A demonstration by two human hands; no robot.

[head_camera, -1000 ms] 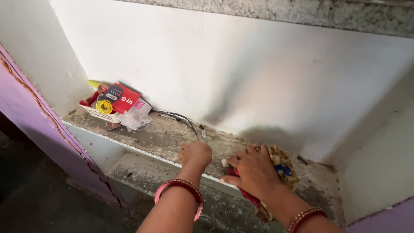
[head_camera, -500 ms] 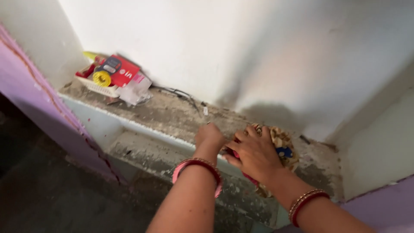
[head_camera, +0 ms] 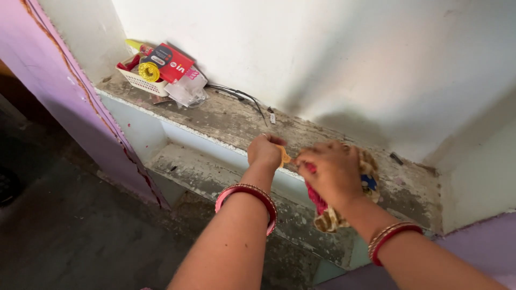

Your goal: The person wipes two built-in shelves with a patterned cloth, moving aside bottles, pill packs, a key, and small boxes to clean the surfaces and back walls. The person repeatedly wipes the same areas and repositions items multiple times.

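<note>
Gripping: the right hand [head_camera: 330,171] closes its grip on a bunched patterned cloth of tan, red and blue [head_camera: 344,198], pressing it on the front edge of the shelf; part of the cloth hangs down below the edge.
Left hand: the left hand [head_camera: 264,151] is curled into a loose fist at the shelf's front edge, just beside the right hand, its grip pinched on a small orange scrap [head_camera: 284,156] that sticks out toward the cloth; what the scrap is cannot be told.
Wrists: a red and pink bangle [head_camera: 248,200] circles the left forearm; red and gold bangles [head_camera: 391,240] circle the right one.
Shelf: a rough, dusty grey stone shelf [head_camera: 215,115] set into a white-walled niche [head_camera: 301,48], with a lower ledge [head_camera: 199,174] beneath it.
Far left corner: a small white plastic basket [head_camera: 141,81] holding a yellow ribbon roll [head_camera: 149,71] and a red packet [head_camera: 171,62], with a clear plastic bag [head_camera: 188,90] leaning beside it, well apart from both hands.
Back of shelf: a thin black wire [head_camera: 242,96] lies along the wall, between the basket and the hands.
Left side: a purple-painted wall edge [head_camera: 64,102] frames the niche.
</note>
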